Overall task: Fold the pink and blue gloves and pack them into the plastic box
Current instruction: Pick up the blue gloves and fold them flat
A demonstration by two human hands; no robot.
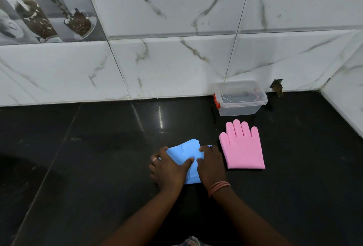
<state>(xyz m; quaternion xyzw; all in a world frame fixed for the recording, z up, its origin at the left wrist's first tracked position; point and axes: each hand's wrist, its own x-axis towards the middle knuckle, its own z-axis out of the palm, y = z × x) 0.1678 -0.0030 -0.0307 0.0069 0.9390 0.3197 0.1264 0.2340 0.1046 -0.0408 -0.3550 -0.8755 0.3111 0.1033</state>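
Observation:
A blue glove (187, 150) lies folded over on the black floor in the middle of the view. My left hand (170, 169) presses flat on its left part, and my right hand (211, 164) presses on its right part, thumbs nearly meeting over the fold. The pink glove (242, 147) lies flat and spread out just to the right, fingers pointing toward the wall. Beyond it, against the wall, stands the clear plastic box (240, 98) with a lid on top and an orange latch on its left end.
A white marble-tiled wall (176, 65) rises behind the box, and another wall (345, 92) closes in at the right. A small hole (277, 86) shows in the wall base beside the box. Dark glossy floor tiles (88, 157) spread to the left.

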